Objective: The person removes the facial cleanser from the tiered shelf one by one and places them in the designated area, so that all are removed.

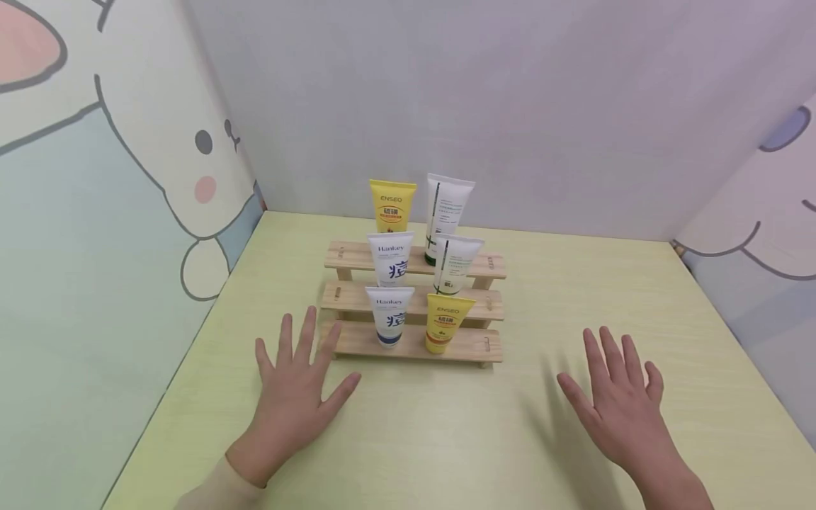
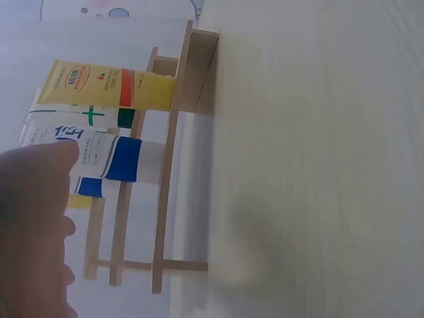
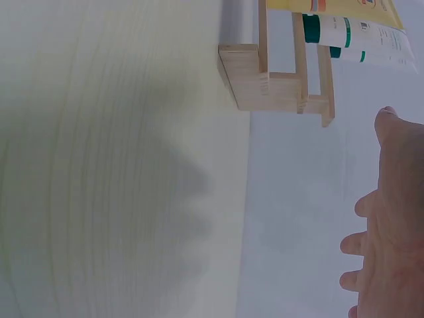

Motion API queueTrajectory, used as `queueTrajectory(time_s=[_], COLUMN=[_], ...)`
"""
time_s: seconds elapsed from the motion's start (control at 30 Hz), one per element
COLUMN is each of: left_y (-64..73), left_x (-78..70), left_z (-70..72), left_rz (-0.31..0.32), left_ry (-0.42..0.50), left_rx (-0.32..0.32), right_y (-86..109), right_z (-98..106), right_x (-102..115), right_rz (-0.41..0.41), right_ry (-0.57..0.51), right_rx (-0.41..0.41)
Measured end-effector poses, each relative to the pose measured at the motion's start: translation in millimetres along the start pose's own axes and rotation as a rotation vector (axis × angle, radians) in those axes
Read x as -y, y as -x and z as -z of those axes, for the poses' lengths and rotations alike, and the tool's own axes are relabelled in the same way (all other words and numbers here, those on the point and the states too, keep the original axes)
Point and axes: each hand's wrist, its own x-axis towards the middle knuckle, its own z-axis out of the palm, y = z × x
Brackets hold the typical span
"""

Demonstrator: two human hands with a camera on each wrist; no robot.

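Note:
A three-tier wooden rack (image 1: pixel 357 340) stands on the table with two squeeze tubes on each step. Its top step bears a yellow tube (image 1: pixel 392 205) and a tall white tube (image 1: pixel 448 205) with a green cap. The middle one holds a white Hankey tube (image 1: pixel 390 258) and a white tube with green print (image 1: pixel 456 265). On the bottom sit another Hankey tube (image 1: pixel 389 315), blue-banded, and a yellow ENSEO tube (image 1: pixel 446 322). My left hand (image 1: pixel 290 400), fingers spread, is at the rack's front left. Farther off to its right, my right hand (image 1: pixel 621 414) spreads over the table, holding nothing.
A pale wood-grain table (image 1: pixel 433 439) lies under everything. Behind the rack rises a plain light wall (image 1: pixel 510 113). Side panels with cartoon animals, the left panel (image 1: pixel 83 283) and the right panel (image 1: pixel 765 283), bound the table.

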Motion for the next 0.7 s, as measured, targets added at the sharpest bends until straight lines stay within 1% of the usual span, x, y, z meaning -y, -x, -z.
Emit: queueTrajectory(time_s=[0.2,0.37,0.57,0.7], left_y=[0.6,1.0,2.3,3.1], left_x=[-9.1,-11.1,-9.7,-7.2], left_z=[-19.3,-35.3,-49.0,-53.8], left_rz=[-0.051,-0.079,-0.070,-0.066], left_ry=[-0.002,-0.008,-0.055,-0.069], left_rx=[0.036,0.052,0.126,0.161], right_y=[0.7,1.3,2.6,4.1], right_z=[0,0,1,1], right_x=[1,1,2,2], right_rz=[0.002,0.006,0.011,0.011], right_ry=[0.002,0.002,0.004,0.002], right_rx=[-0.003,-0.010,-0.030,-0.035])
